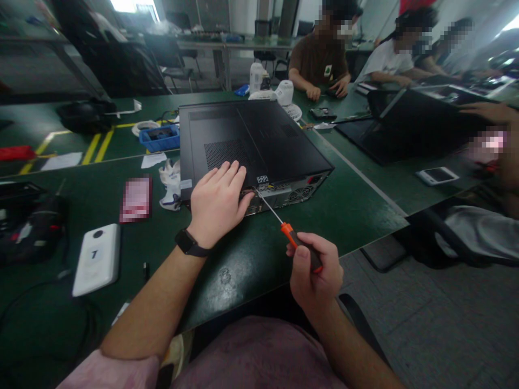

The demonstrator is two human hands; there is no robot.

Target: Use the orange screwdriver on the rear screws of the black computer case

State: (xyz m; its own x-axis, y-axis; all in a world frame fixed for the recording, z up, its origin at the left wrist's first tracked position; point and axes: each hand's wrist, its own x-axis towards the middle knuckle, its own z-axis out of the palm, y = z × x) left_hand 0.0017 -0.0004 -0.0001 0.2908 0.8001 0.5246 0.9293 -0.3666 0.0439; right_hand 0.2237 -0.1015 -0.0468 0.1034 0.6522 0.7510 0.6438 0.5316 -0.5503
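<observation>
A black computer case [267, 135] lies on its side on the green table, its rear panel with ports and a fan grille facing me. My left hand [219, 200] rests flat on the near left part of the case, fingers stretched over the vented area and thumb at the edge. In my right hand [317, 267] is a screwdriver [290, 231] with an orange and dark handle. Its thin shaft points up and left, and the tip meets the rear edge of the case beside my left thumb. Any screw at the tip is too small to make out.
Left of the case are a blue bin [160, 138], a white glove [170, 183], a pink packet [136, 199], a white device marked 1 [97, 258] and a power drill [36, 227]. A phone [438, 175] lies at right. Several people sit across and to the right.
</observation>
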